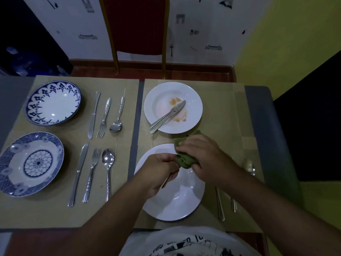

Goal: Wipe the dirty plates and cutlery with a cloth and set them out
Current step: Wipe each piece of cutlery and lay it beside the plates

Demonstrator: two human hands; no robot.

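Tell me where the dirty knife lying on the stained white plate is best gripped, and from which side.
Grip the steel knife by its handle end, coming from the lower left of the stained white plate. The handle juts past the rim there, raised slightly off the mat, so fingers can likely get under it. The blade lies in the smeared centre, and another utensil lies pressed alongside, so pinch the handle tip only.

Dim, yellowish indoor light with small overhead glints on the white plate (177, 202) and spoons (108, 158), soft murky detail, dark corners, and wide-angle bending toward the edges.
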